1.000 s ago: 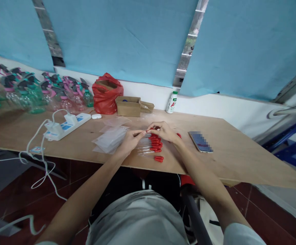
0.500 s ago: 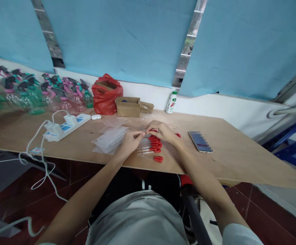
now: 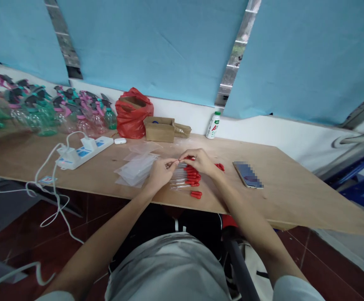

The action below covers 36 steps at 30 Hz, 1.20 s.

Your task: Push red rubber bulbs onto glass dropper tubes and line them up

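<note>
We log blue sheeting [image 3: 157, 46] over the wall [image 3: 185, 113] behind, dark red tiles on the floor [image 3: 326, 269]. The wooden counter [image 3: 301, 188] has its front edge just under the forearms [image 3: 251, 220]; its widest stretch for moving runs right of the phone [image 3: 246, 172] to the angled right end. Clustered spray bottles [image 3: 45, 119] bound the left, with a red bag [image 3: 130, 121] and an open carton [image 3: 160, 133] along the back. A power strip [image 3: 86, 154] lies nearer, left of flat clear plastic bags [image 3: 133, 170]. Left hand [image 3: 162, 172] and right hand [image 3: 201, 161] meet fingertip to fingertip above the counter; whether either is clamped on a piece, we cannot tell. Smallest: slim red-ended pieces [image 3: 193, 175], rowed on the counter partly beneath the hands, long axes across, roughly parallel to the front edge, red ends right, clear shafts left. One sits apart, near that edge.
</note>
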Each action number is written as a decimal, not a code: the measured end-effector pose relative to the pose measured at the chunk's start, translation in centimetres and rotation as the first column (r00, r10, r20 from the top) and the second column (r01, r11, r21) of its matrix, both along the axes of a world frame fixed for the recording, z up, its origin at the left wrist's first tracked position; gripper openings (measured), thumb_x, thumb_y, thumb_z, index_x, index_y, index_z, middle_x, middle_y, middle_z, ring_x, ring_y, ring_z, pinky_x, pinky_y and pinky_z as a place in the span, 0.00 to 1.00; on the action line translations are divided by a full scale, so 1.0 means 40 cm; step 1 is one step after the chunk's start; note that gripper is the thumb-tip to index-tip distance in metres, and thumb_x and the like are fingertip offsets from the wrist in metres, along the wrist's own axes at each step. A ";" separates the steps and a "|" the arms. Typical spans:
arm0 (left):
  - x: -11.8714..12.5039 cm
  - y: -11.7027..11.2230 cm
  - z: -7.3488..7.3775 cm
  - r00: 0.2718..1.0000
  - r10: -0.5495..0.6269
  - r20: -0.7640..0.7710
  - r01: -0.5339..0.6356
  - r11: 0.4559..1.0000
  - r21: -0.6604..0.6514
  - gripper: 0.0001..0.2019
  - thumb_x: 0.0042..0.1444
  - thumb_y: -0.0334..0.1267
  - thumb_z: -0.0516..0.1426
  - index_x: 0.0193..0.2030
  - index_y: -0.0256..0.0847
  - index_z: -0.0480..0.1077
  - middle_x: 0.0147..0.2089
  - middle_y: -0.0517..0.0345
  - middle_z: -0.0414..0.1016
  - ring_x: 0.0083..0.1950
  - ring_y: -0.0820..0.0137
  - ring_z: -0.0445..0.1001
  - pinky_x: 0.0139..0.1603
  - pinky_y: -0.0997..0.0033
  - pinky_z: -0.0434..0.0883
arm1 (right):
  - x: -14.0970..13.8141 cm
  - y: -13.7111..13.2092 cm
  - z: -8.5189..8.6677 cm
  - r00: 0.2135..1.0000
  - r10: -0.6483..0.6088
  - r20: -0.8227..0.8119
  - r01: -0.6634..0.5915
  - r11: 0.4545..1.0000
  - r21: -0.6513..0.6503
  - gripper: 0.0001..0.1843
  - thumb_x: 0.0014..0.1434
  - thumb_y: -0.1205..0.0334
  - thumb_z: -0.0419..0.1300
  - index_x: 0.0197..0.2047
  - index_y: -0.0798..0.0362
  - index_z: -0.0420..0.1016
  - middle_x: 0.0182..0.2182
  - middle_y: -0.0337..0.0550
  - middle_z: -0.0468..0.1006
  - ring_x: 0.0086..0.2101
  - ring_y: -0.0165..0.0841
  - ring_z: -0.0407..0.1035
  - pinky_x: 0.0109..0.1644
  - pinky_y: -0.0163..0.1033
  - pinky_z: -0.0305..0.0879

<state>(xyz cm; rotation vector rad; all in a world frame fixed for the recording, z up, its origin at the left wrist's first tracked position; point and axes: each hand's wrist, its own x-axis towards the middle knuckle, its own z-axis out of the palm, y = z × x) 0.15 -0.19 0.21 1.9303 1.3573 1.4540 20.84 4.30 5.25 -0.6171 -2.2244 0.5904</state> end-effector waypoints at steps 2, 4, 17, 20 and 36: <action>0.000 -0.013 0.012 0.995 0.068 -0.079 -0.063 0.996 0.066 0.10 0.66 0.41 0.61 0.46 0.45 0.85 0.40 0.55 0.87 0.39 0.63 0.83 0.42 0.65 0.73 | -0.001 0.004 -0.001 0.999 -0.036 -0.020 0.035 0.998 -0.045 0.13 0.66 0.52 0.67 0.42 0.53 0.86 0.39 0.46 0.87 0.38 0.37 0.79 0.48 0.42 0.74; 0.003 -0.023 0.020 0.985 0.109 -0.135 -0.096 0.991 0.097 0.10 0.67 0.41 0.60 0.46 0.45 0.84 0.37 0.56 0.86 0.35 0.65 0.81 0.39 0.66 0.71 | 0.002 0.007 -0.003 0.998 -0.051 -0.036 0.048 0.995 -0.086 0.14 0.64 0.52 0.69 0.45 0.53 0.86 0.42 0.47 0.87 0.37 0.36 0.79 0.47 0.42 0.75; 0.006 -0.036 0.038 0.973 0.047 -0.226 -0.011 0.987 0.159 0.14 0.73 0.43 0.54 0.41 0.43 0.80 0.34 0.56 0.80 0.35 0.66 0.74 0.40 0.66 0.66 | 0.029 -0.001 0.019 1.000 -0.003 0.013 0.005 0.987 -0.159 0.14 0.66 0.55 0.67 0.48 0.54 0.85 0.42 0.46 0.87 0.37 0.34 0.77 0.45 0.41 0.73; 0.006 -0.035 0.042 0.975 0.017 -0.224 0.022 0.985 0.170 0.16 0.74 0.41 0.52 0.41 0.42 0.80 0.37 0.54 0.80 0.39 0.65 0.76 0.44 0.66 0.67 | 0.034 -0.005 0.022 1.000 -0.002 0.010 0.004 0.977 -0.212 0.14 0.66 0.54 0.66 0.48 0.54 0.86 0.38 0.44 0.86 0.34 0.33 0.76 0.41 0.39 0.72; 0.005 -0.029 0.031 0.986 -0.119 -0.113 0.120 0.993 -0.005 0.18 0.73 0.44 0.52 0.42 0.44 0.83 0.37 0.58 0.84 0.36 0.66 0.78 0.42 0.68 0.70 | 0.033 -0.010 0.018 0.995 0.079 -0.052 -0.093 0.926 -0.367 0.16 0.64 0.50 0.69 0.45 0.55 0.87 0.34 0.45 0.86 0.31 0.32 0.77 0.39 0.39 0.75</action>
